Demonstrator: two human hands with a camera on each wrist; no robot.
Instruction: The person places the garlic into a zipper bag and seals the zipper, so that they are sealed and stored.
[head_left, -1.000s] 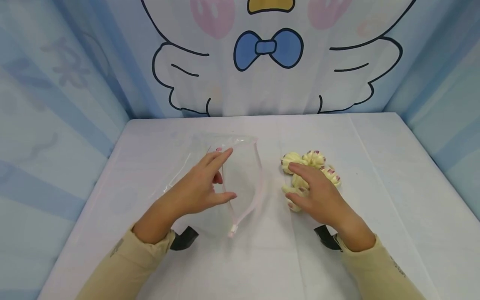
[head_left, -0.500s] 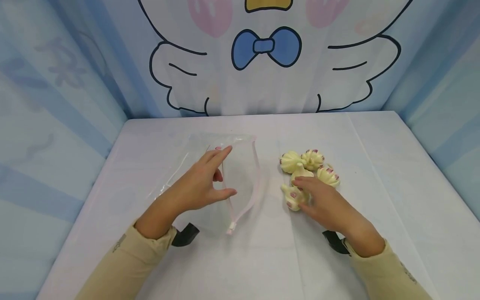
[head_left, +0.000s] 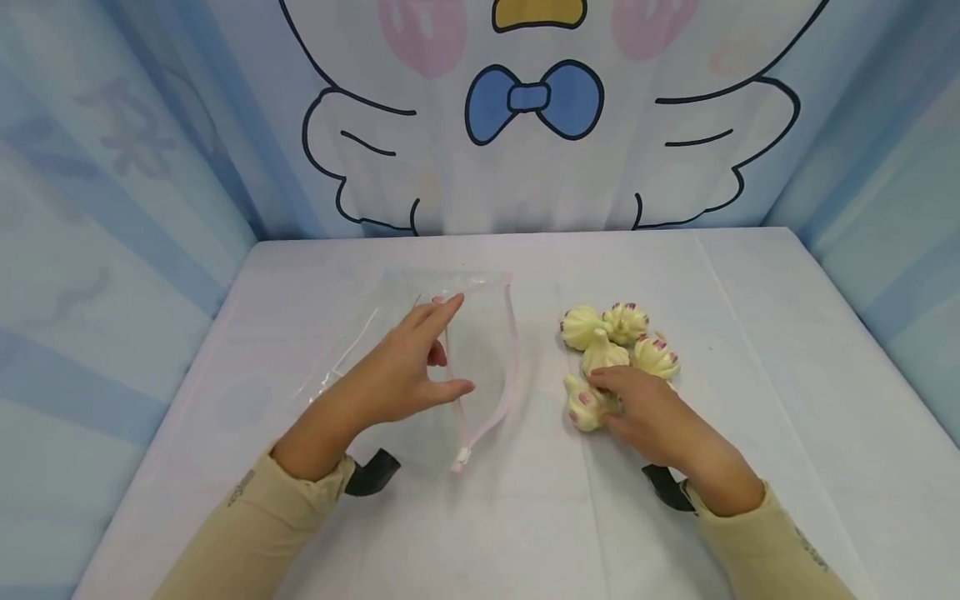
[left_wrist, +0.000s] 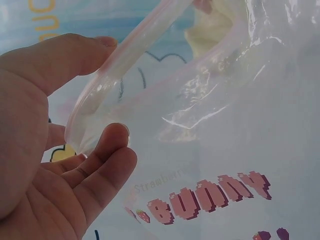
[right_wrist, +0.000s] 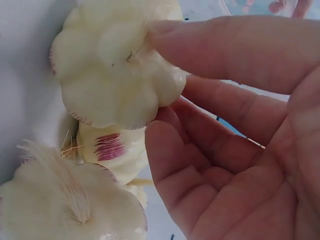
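Observation:
My left hand [head_left: 401, 362] holds a clear plastic zip bag [head_left: 487, 350] at its pink-edged mouth, which gapes toward the right. Thumb and forefinger are spread along that edge, other fingers bent against the plastic [left_wrist: 225, 130]. Pink "Bunny" lettering [left_wrist: 212, 197] shows on the bag in the left wrist view. On the right, my right hand [head_left: 660, 417] pinches the nearest garlic bulb [head_left: 587, 404], thumb on one side and fingers on the other. That bulb [right_wrist: 107, 75] fills the upper part of the right wrist view, its far side hidden.
Several more garlic bulbs sit close behind the held one, among them a pale one [head_left: 602, 354] and a purple-tipped one [head_left: 655, 358]. The white-covered table [head_left: 517, 533] meets a printed curtain [head_left: 540, 183] at the back. A white zip slider [head_left: 462, 457] hangs at the bag's near corner.
My right hand has drawn back toward me from over the garlic bulbs and closed its fingers on the nearest one. My left hand and the bag have stayed in place.

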